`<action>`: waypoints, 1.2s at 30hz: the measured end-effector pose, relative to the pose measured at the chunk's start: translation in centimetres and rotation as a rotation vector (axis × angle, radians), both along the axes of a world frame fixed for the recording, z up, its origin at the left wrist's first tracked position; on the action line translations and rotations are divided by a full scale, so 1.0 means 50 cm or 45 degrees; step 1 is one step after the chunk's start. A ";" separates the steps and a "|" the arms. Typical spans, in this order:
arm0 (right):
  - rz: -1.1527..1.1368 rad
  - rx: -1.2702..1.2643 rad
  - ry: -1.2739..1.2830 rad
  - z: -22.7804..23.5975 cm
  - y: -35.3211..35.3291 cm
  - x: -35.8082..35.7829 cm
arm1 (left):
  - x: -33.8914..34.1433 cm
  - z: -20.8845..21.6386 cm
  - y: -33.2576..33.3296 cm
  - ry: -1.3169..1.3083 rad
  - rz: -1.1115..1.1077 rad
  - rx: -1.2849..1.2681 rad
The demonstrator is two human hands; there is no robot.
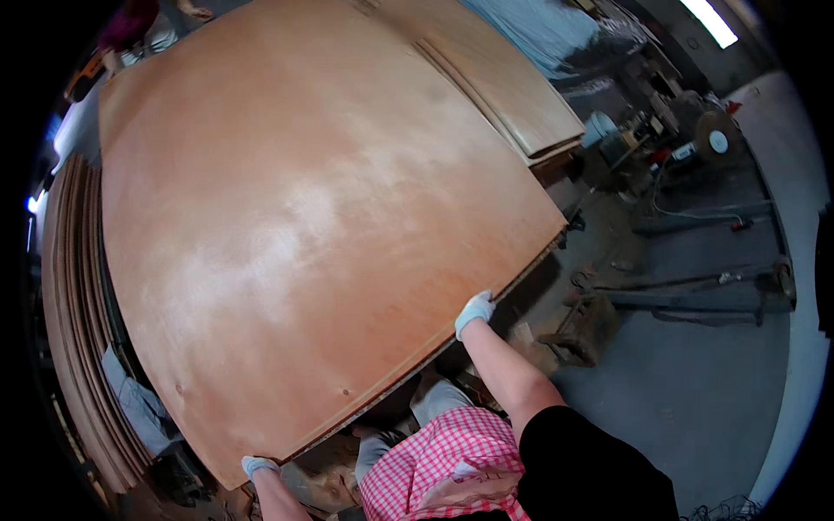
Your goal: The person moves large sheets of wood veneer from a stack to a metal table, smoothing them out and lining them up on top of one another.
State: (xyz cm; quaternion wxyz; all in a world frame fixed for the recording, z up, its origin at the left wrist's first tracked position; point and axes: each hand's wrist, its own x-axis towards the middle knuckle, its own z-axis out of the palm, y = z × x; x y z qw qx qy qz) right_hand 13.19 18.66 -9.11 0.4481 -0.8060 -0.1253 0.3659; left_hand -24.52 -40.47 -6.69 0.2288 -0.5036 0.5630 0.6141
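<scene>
A broad, reddish-brown plywood sheet (287,226) with a glossy patch fills most of the view. At its near edge, toward the lower left corner, my left hand (259,466) in a white glove is closed on the rim. My right hand (475,313), gloved the same way, grips that edge farther right. The fingers of both hands are partly hidden at the edge and underneath. A dark gap shows below the near edge, beside my legs.
Stacked thin sheets (82,321) stand at the left. More boards (495,82) lie at the far right, near blue plastic sheeting (530,30). A metal frame (686,300) and a wooden block (582,330) rest on the right-hand floor. Another person (130,30) is at the far left corner.
</scene>
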 end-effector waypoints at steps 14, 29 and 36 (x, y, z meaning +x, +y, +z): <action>0.339 -0.053 1.128 0.222 0.001 -0.053 | -0.009 0.104 -0.160 0.128 0.273 0.149; 0.629 0.166 1.095 0.162 0.325 0.153 | 0.018 0.264 -0.071 0.558 0.136 0.102; 0.690 0.230 1.090 0.185 0.426 0.196 | 0.029 0.263 -0.033 0.640 0.111 0.201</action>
